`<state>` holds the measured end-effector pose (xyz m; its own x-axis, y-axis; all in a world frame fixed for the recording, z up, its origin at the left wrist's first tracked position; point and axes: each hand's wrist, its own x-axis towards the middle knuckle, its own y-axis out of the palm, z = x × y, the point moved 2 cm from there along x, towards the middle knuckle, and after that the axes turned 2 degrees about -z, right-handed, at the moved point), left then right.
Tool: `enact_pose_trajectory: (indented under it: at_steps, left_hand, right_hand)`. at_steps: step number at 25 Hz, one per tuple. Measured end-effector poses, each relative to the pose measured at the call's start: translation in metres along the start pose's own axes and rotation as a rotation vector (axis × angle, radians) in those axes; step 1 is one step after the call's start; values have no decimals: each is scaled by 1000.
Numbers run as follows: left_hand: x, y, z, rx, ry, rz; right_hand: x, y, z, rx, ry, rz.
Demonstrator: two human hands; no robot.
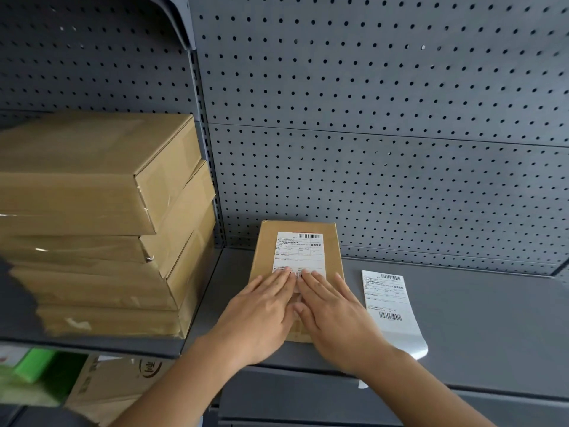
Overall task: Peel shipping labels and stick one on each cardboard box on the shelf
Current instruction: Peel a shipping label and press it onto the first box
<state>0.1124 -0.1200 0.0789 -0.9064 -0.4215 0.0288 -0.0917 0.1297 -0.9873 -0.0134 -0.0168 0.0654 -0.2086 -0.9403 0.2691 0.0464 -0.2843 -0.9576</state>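
A flat cardboard box (pixel 267 241) lies on the grey shelf (pixel 477 318) with a white shipping label (pixel 300 251) on its top face. My left hand (pixel 261 309) and my right hand (pixel 332 309) rest flat, side by side, on the near half of the box, fingertips pressing the lower part of the label. Both hands hold nothing. A strip of further shipping labels (pixel 389 306) lies on the shelf just right of the box, its near end curling over the shelf edge.
A stack of several brown cardboard boxes (pixel 92 211) without visible labels fills the left shelf bay. A grey pegboard wall (pixel 369 118) closes the back. Below the shelf sit a printed carton (pixel 117 386) and green packaging (pixel 34 371).
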Motion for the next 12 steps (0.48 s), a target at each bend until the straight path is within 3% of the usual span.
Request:
enact_pose_trajectory:
  at_steps: [12]
  left_hand:
    - [-18,-4,10,-4,-85,38]
  right_hand:
    - [-31,-5,-34,-65,127,50]
